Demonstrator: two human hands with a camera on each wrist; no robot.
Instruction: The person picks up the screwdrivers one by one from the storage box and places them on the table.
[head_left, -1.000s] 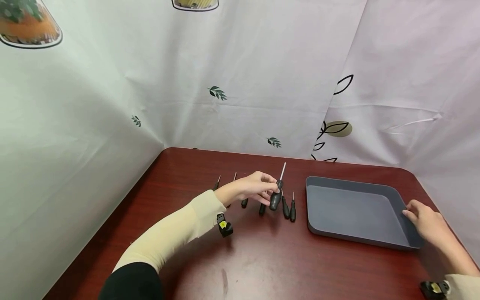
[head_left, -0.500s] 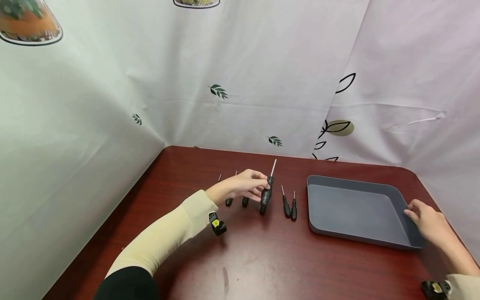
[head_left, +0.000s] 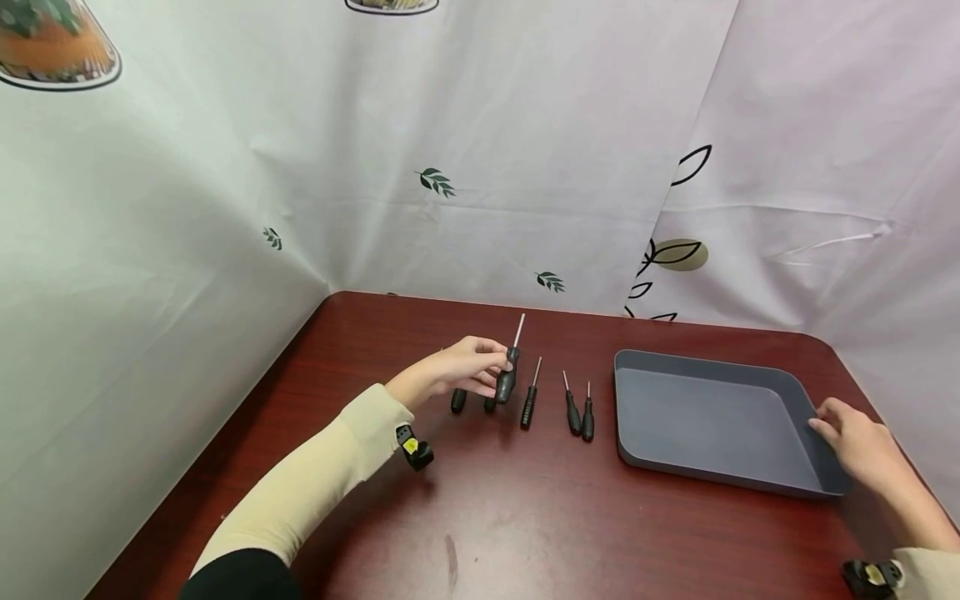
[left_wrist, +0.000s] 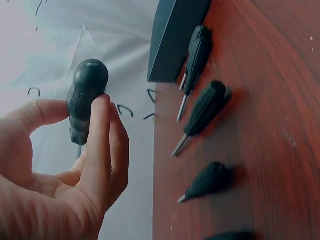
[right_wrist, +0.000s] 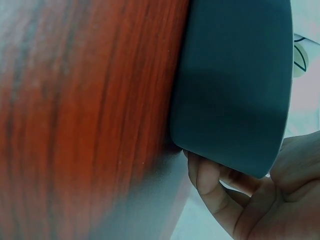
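My left hand [head_left: 465, 364] pinches a black-handled screwdriver [head_left: 506, 379] by its handle, shaft pointing up and away, above the table. In the left wrist view the screwdriver's rounded handle end [left_wrist: 91, 75] shows between thumb and fingers. Below and around this hand, several other screwdrivers lie in a row, among them one with a ribbed handle [head_left: 528, 408] and a close pair whose right one [head_left: 588, 421] is nearest the tray. At the right, my right hand [head_left: 855, 442] grips the short side of the grey tray [head_left: 705, 477], thumb over its rim and fingers along the outside wall.
The dark red wooden table [head_left: 555, 533] carries everything, and its back edge meets a white printed cloth [head_left: 510, 225]. Another cloth wall [head_left: 165, 333] stands along the left. My left forearm covers part of the table's left side.
My left hand has moved left with the screwdriver, away from the tray. The ribbed-handled screwdriver is now uncovered, while those farther left are partly hidden. My right hand stays on the tray.
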